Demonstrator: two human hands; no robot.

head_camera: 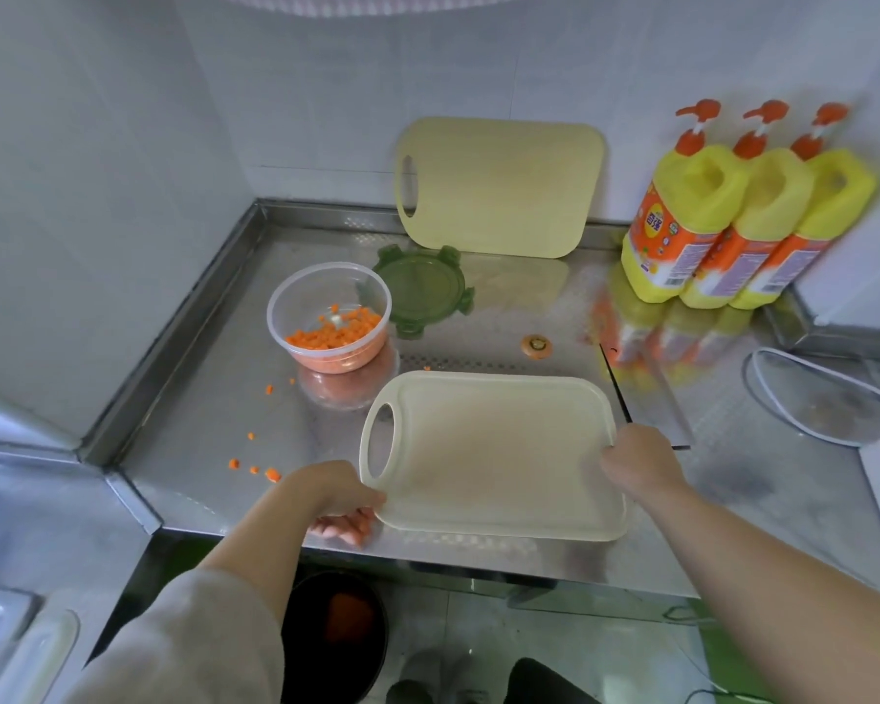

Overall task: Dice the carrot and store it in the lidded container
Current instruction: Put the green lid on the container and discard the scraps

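**Both hands on the board, dice in the tub**

We see the left hand (334, 487) closed on the near-left corner of the cutting board (494, 457), thumb on top and fingers curled under the edge just near the handle slot. The right hand (641, 462) grips the board's right edge, fingers wrapped over the rim. The board's top is bare, and we cannot tell whether it lies flat on the counter (478, 327) or is raised a little.

The diced carrot (334, 333) sits in the clear round tub (329, 317), which stands on the counter to the far left of the board, apart from both hands. The dice cover only the bottom of the tub. Its green lid (422, 289) lies flat just right of the tub, touching or nearly touching it; the tub is uncovered.

A few stray dice (255, 462) lie on the counter left of the board, near the left hand, with two more further off toward the tub. A carrot end (537, 344) rests on the counter beyond the board's far edge.

A knife (646, 398) lies flat right of the board, its near tip just by the right hand. A second board (499, 188) leans on the far wall, and three yellow bottles (732, 215) stand at the far right.
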